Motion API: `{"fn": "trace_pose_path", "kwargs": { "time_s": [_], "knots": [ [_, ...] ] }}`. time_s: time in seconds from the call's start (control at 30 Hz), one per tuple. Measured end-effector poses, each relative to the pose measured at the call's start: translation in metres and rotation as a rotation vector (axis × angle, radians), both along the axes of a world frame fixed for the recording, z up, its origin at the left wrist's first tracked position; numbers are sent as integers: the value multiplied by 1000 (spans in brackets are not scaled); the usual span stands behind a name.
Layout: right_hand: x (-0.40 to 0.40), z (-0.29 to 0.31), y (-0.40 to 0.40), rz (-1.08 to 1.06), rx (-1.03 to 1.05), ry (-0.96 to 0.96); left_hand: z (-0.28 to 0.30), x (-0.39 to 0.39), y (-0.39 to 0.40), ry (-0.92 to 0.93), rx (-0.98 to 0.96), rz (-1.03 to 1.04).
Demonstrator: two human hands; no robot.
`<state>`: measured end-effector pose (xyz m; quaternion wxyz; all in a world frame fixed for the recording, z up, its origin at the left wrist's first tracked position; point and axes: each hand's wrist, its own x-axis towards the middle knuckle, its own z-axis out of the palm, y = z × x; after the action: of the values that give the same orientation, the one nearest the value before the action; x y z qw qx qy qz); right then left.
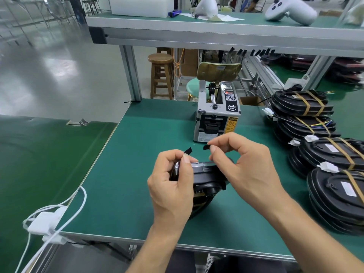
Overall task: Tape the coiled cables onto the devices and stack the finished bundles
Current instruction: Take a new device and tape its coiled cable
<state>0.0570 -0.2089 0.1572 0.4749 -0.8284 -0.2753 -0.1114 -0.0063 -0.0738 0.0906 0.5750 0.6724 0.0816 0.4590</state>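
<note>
A black device (206,177) with a coiled cable is held upright on edge above the green mat, between both hands. My left hand (171,184) grips its left side and pinches a short black tape strip (188,150) between thumb and forefinger. My right hand (242,162) pinches a second black tape strip (206,147) above the device's top edge. The two strips are apart. Finished bundles (331,154), black devices bound with tan tape, lie stacked in an overlapping row at the right.
An automatic tape dispenser (216,113) stands behind my hands on the green mat (128,164). White cables and adapters (47,221) lie at the table's front left corner. A shelf (216,26) overhead holds white controllers. A second green table (39,154) adjoins on the left.
</note>
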Motion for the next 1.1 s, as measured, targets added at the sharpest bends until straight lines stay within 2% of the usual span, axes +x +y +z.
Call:
{"fn": "trace_pose_path", "kwargs": {
  "time_s": [0.27,0.73,0.9,1.1],
  "knots": [
    [3,4,10,53,-135,-187,0,-2,-2,-26,-26,3],
    [5,6,6,207,-156,-114,-2,-1,0,-33,-67,14],
    [5,7,2,213,-139,21,-4,-1,-1,-50,-77,11],
    [11,9,4,108,-116,270,-6,-1,-2,-95,-41,-17]
  ]
}}
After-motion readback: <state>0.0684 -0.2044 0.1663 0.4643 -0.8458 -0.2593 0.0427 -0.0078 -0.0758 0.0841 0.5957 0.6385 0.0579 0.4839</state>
